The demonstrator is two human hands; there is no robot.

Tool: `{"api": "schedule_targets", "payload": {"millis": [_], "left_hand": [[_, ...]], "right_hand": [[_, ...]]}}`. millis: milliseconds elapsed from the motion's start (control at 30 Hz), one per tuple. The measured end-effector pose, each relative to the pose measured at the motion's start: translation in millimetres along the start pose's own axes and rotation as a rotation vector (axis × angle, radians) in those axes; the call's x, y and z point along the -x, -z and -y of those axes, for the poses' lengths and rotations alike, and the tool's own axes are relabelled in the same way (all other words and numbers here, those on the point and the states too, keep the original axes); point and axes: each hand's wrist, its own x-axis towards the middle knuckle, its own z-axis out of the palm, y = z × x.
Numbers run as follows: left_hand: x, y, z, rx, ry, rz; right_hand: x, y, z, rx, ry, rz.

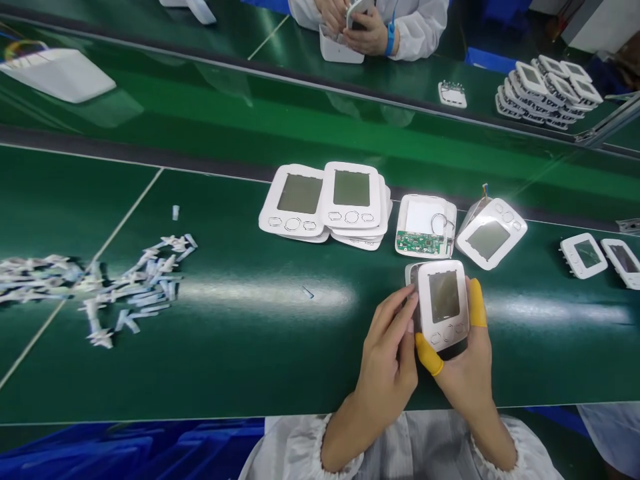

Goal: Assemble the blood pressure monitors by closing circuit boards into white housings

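Observation:
Between my two hands, tilted up above the green table, is a white digital monitor [445, 303] with a grey screen and three buttons. My right hand [471, 367] grips it from below and the right, with yellow finger cots on the thumb and a finger. The fingers of my left hand [387, 353] press together against its left side. Just behind stands an open white casing [425, 223] with a green circuit board [424, 244] and a thin tube loop. To its right, another monitor [490, 233] leans at an angle, with wires at its top.
Stacked white front covers [351, 190] lie left of the casing. Small pale plastic pieces [145, 287] are heaped at the left. More screened covers [584, 256] lie at the far right. Across a green channel [300, 127], a co-worker's hands [367, 33] hold a part near piled covers [547, 90].

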Motion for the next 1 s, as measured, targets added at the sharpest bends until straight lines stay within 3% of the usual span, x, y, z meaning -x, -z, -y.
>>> {"api": "schedule_targets", "payload": {"millis": [300, 433, 567, 833, 1000], "left_hand": [[5, -3.0, 4, -0.074, -0.047, 0.116], [2, 1.7, 4, -0.122, -0.082, 0.200], [-4, 4.6, 0, 0.036, -0.021, 0.221], [-11, -1.0, -14, 0.130, 0.204, 0.108], [1, 0.9, -12, 0.145, 0.189, 0.019]], "right_hand": [[1, -2, -1, -0.013, -0.013, -0.004], [2, -1, -5, 0.094, 0.095, -0.024], [3, -2, -9, 0.215, 0.220, -0.029], [5, -5, -18, 0.272, 0.307, -0.043], [7, -9, -17, 0.308, 0.327, -0.035]]}}
